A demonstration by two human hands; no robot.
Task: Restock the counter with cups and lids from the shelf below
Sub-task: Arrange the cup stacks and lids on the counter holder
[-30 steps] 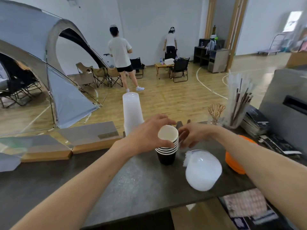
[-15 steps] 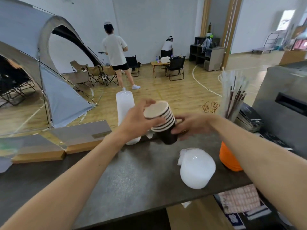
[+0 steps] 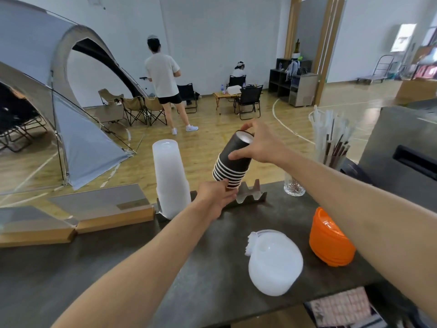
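I see the dark counter (image 3: 118,268) first. A tall stack of clear cups (image 3: 169,178) stands on it. A bag of white lids (image 3: 274,263) lies near the orange bowls (image 3: 328,242). My left hand (image 3: 218,194) and right hand (image 3: 262,144) both squeeze the black paper cups (image 3: 233,159), upside down above the metal rack (image 3: 250,197).

Grey tent (image 3: 78,138) — folding chairs (image 3: 142,110)

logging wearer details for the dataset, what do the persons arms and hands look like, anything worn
Both forearms are bare as far as the view shows, with no sleeves visible. The left hand and right hand carry no gloves, and no rings, watch or bands are visible.
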